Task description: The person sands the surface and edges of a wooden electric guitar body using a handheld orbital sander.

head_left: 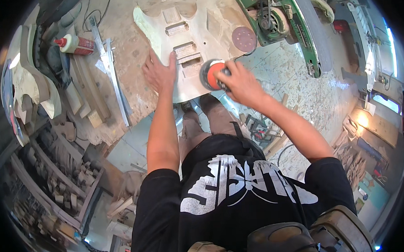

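A pale wooden electric guitar body [198,25] with several rectangular cavities lies on the worn workbench [139,90], its rounded end toward me. My left hand [160,74] lies on its left edge, fingers stretched out and thumb resting near the cavities. At the lower right edge of the body, my right hand [241,83] is wrapped around an orange and black orbital sander [214,75]. The sander appears tilted against that edge; its exact contact with the wood is hard to tell. A reddish-brown round sanding disc [244,39] with small holes lies to the right.
A green belt-driven machine [274,26] stands right of the guitar body. On the left are a glue bottle [77,44] with a red cap, metal rulers [113,80], wood strips [90,88] and stacked guitar bodies [33,81]. Wood offcuts [70,197] fill a lower-left rack.
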{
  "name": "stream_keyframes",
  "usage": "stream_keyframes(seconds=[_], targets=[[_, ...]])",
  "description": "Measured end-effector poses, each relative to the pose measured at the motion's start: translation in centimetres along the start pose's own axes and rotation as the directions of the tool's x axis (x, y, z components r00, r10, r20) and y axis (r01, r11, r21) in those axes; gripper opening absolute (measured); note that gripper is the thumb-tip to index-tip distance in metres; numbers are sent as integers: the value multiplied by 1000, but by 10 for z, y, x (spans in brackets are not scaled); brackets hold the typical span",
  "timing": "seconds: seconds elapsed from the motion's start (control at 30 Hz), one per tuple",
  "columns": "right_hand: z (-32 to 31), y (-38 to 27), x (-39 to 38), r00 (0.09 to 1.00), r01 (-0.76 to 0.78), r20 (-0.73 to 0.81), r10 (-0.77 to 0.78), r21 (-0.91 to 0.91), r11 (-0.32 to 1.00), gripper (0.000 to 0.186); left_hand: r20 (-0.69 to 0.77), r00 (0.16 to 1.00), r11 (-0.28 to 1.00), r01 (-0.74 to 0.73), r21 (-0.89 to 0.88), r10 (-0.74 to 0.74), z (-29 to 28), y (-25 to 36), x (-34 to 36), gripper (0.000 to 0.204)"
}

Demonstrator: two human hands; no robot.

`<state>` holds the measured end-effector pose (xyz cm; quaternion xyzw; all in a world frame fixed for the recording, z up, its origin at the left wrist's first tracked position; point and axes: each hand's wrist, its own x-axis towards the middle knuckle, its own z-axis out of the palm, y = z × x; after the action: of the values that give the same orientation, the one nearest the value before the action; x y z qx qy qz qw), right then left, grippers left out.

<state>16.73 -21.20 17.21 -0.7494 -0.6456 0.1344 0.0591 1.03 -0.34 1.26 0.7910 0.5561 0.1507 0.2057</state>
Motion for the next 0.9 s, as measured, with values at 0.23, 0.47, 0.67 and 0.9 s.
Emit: stream_keyframes(seconds=[0.23, 0.47, 0.67, 0.9], targets=[[5, 13, 18, 993, -7, -120, 12, 46, 999, 65, 31, 999, 999, 23, 26, -24, -3, 2, -1, 97], [-19, 72, 109, 991, -87, -91, 97, 114, 990, 75, 16, 1000, 1000, 9, 29, -9, 1, 1, 0, 97], [-12, 59, 83, 993, -46, -101, 57, 114, 992, 70, 12, 1000, 999, 4, 42, -5, 0, 1, 1, 96], [2, 21, 1, 995, -40, -94, 46, 69, 997, 65, -7, 1000, 999, -18, 36, 18, 5, -2, 1, 97]])
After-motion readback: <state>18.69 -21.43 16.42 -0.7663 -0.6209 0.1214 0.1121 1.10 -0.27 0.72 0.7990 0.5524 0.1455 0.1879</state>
